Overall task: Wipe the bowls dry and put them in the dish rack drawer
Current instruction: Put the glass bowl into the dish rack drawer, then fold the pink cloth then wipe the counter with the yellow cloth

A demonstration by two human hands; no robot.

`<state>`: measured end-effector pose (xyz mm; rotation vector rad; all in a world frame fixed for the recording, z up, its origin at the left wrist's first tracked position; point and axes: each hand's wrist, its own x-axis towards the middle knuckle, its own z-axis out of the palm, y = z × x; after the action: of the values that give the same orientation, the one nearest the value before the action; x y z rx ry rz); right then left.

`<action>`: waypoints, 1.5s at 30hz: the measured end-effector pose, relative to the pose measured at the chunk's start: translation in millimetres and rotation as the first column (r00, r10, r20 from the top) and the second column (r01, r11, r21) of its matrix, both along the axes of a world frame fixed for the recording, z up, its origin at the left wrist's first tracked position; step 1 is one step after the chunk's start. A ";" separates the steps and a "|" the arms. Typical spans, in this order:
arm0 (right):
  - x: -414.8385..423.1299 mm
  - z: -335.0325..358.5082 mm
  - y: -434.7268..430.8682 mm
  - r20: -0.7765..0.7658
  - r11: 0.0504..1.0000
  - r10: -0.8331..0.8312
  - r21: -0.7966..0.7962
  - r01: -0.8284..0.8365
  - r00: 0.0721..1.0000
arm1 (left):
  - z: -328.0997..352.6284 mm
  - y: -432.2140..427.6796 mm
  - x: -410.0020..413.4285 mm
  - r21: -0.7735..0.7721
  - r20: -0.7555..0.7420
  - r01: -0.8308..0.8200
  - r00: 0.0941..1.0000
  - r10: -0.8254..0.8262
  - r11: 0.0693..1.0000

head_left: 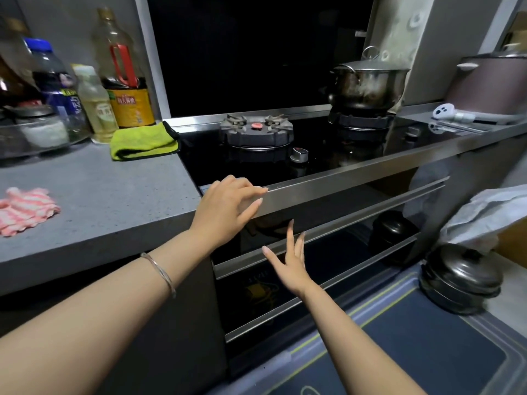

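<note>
Steel drawer rail (370,212) runs left-right beside right hand (288,269).

Both forearms reached forward — left hand (228,206) lay flat, fingers relaxed; right hand (288,263) spread open, fingers straight.

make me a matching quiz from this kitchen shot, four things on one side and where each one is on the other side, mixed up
Things
1. green cloth
2. pink striped cloth
3. lidded steel pot
4. left hand

Places
A. on the right burner
B. fingers on the steel front rail of the hob
C. by itself at the far left of the grey counter
D. in front of the yellow-labelled bottle, right beside the hob

Pairs: 1-D, 2-C, 3-A, 4-B
</note>
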<state>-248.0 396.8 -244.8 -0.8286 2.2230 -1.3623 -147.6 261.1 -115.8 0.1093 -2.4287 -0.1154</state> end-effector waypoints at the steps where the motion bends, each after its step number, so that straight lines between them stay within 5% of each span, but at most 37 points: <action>1: -0.3 1.4 1.1 -0.010 1.000 0.002 0.003 -0.002 1.000 | 0.2 -0.2 -0.2 0.001 0.006 -0.004 1.000 0.004 1.000; 11: 27.1 56.8 33.0 -0.357 0.999 -0.026 -0.052 0.009 0.934 | 13.4 -5.4 28.9 0.145 0.218 0.134 0.962 -0.164 0.980; 17: 68.1 122.4 10.5 -0.557 0.986 0.023 -0.123 -0.109 0.830 | 38.6 -39.1 87.1 0.106 0.191 0.031 0.980 -0.051 0.994; 25: 130.0 175.3 -81.4 -0.621 0.941 0.269 0.007 -0.337 0.736 | 74.4 -130.9 212.6 0.119 0.220 -0.355 0.920 0.324 0.927; 30: 168.0 195.5 -149.8 -0.558 0.886 0.431 0.112 -0.450 0.709 | 78.0 -166.1 268.1 0.201 0.341 -0.483 0.850 0.401 0.852; 42: 203.8 207.7 -223.5 -0.633 0.814 0.571 0.351 -0.463 0.524 | 67.5 -184.6 262.9 0.100 0.389 -0.524 0.803 0.451 0.846; 45: 203.9 206.6 -230.0 -0.638 0.825 0.554 0.334 -0.456 0.535 | 75.9 -185.9 262.4 0.200 0.353 -0.484 0.847 0.398 0.852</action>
<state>-44.1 166.8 -38.2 -2.0517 2.2167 -0.6267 114.8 75.1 -40.0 0.8787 -2.5984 -0.2483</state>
